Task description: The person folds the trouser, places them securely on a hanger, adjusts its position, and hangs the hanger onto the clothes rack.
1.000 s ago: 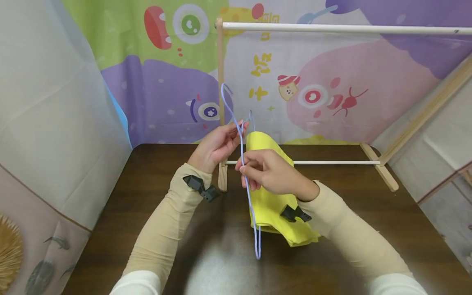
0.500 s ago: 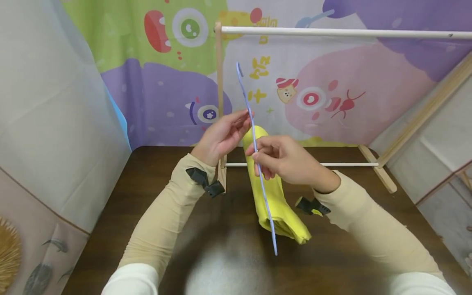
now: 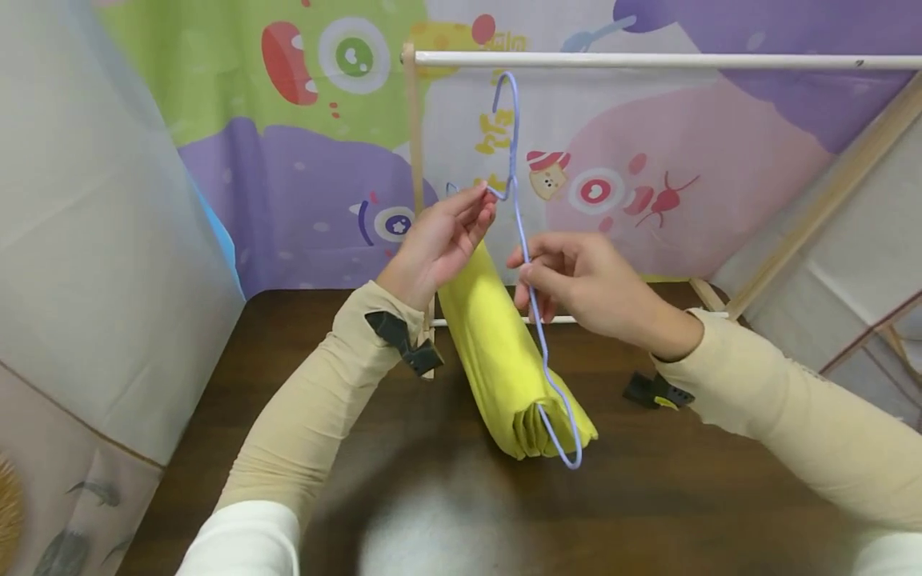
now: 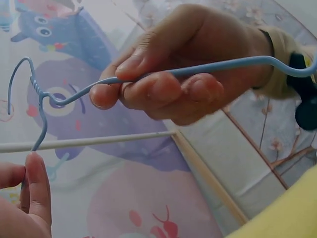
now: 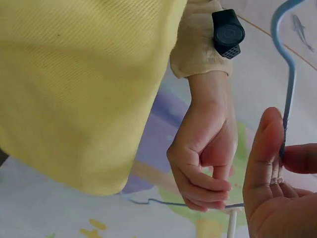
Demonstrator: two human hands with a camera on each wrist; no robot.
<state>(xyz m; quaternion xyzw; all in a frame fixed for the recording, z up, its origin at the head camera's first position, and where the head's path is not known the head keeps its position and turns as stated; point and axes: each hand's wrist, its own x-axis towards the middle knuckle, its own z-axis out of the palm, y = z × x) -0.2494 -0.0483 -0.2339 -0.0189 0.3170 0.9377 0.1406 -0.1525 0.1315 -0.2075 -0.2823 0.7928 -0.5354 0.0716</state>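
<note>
A blue wire clothes hanger (image 3: 521, 220) is held up in front of me, its hook at the top. My left hand (image 3: 446, 244) pinches one shoulder wire close to the neck. The other shoulder wire is pinched between thumb and fingers of my right hand (image 3: 594, 284), seen nearer in the left wrist view as the right hand (image 4: 173, 67) across the wire. A folded yellow cloth (image 3: 490, 344) hangs over the hanger's lower bar, above the table. In the right wrist view the cloth (image 5: 84, 89) fills the left side. Most of the lower bar is hidden by the cloth.
Behind the hanger stands a rack with a white top bar (image 3: 648, 60) and wooden side posts (image 3: 415, 136). It stands on a dark brown table (image 3: 684, 496). A printed cartoon curtain (image 3: 288, 200) closes off the back.
Both hands have raised the hanger, turning it from edge-on so its hook and lower loop show. The yellow cloth has swung left with it, and the right hand has moved up and right.
</note>
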